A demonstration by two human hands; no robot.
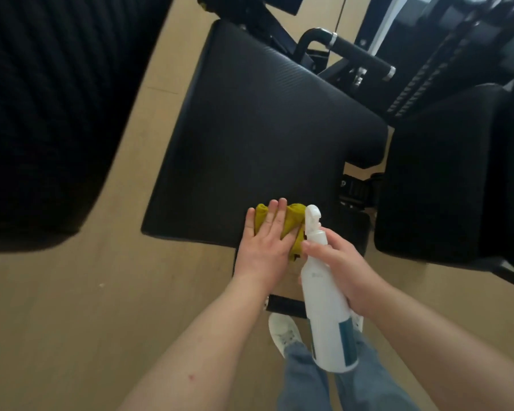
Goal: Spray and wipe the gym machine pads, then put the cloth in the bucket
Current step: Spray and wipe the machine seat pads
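Left hand (267, 241): flat, fingers straight and spread, pressing the yellow cloth (291, 222) onto the near edge of the black seat pad (258, 134). Right hand (336, 268): fingers curled round the white spray bottle (324, 310), nozzle up, just beside the cloth. Second black pad (445, 179) to the right, ribbed black pad (42, 114) to the left, machine handle (359, 53) beyond. Wooden floor (72, 307) below; white shoe (284, 332) and jeans visible
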